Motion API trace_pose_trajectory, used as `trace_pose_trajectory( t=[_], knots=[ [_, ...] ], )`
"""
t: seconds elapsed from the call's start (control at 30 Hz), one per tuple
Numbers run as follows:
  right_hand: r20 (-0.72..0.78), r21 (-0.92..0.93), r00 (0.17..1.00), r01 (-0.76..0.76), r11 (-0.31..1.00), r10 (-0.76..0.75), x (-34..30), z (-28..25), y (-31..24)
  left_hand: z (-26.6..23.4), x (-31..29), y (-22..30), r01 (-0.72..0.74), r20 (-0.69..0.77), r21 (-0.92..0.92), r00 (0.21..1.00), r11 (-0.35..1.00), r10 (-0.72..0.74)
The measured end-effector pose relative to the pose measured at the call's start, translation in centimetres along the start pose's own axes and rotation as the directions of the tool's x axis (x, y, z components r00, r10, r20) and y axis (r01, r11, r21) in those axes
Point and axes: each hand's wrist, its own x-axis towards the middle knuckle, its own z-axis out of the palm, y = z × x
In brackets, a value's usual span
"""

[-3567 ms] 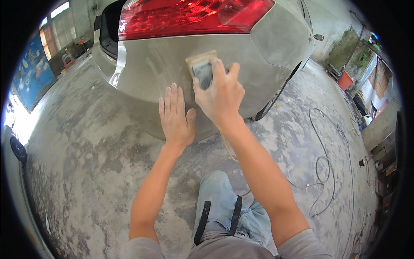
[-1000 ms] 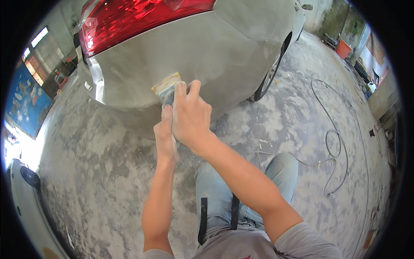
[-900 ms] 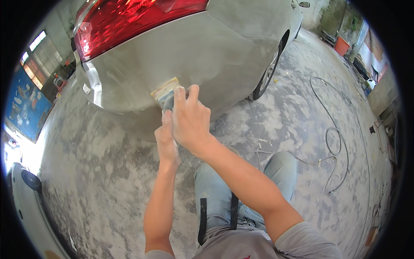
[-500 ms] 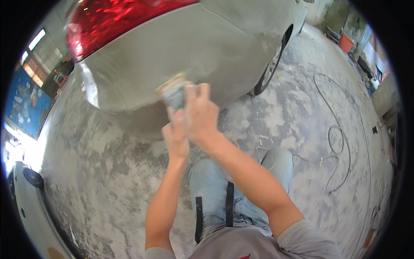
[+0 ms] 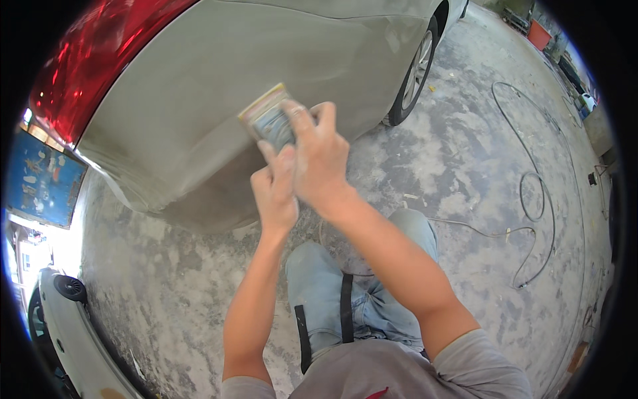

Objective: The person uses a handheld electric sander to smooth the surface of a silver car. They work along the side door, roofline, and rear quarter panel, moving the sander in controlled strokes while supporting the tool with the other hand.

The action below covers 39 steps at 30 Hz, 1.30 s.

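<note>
Floor of mottled grey concrete spreads under everything. Across its far-left part, greenish-beige car with dull, dusty-looking paint, rear corner toward the person. Pale second car at floor's near-left edge, only part in view. Chipped blue panel with pale patches upright at far-left edge. Large glossy red tail light on beige car's rear; black tyre with silver spoked rim on its side toward floor's right.

Thin dark hose looped over right half of floor. Orange-red tub at far-right corner. Right hand: fingers curled over right side of block, index and middle raised at knuckles. Left hand: fingers narrow, gripping near end, just beside right hand. Rectangular grey-blue block with yellow-edged front held tilted at beige car's lower rear panel; blurred, contact with paint cannot be told.
</note>
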Motion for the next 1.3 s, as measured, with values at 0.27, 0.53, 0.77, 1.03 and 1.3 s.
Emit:
trace_pose_trajectory(
  t=[0.27,0.53,0.77,1.03,1.3],
  knots=[
    [-0.166,-0.028,0.961,-0.23,0.973,0.222,4.3,-2.3,10.4,9.4,7.0,-1.8,0.196,0.056,0.372,0.971,0.907,-0.233],
    [-0.053,0.119,0.995,0.096,0.988,-0.09,0.9,0.1,3.0,2.8,0.8,0.7,-0.191,-0.102,0.355,0.965,0.915,0.241],
    [-0.089,0.131,0.993,0.095,0.987,-0.084,2.5,-0.9,3.6,-5.0,-0.1,7.0,-0.383,0.026,0.819,0.769,0.427,0.639],
    [-0.165,0.076,0.986,0.013,0.997,0.0,6.5,-2.5,11.0,-11.2,7.9,10.1,-0.03,-0.107,0.99,0.471,0.137,0.876],
    [-0.254,0.033,0.967,-0.02,0.999,0.028,9.7,-3.8,18.7,-10.2,8.8,10.1,-0.06,-0.091,0.987,0.542,0.147,0.835]
  ],
)
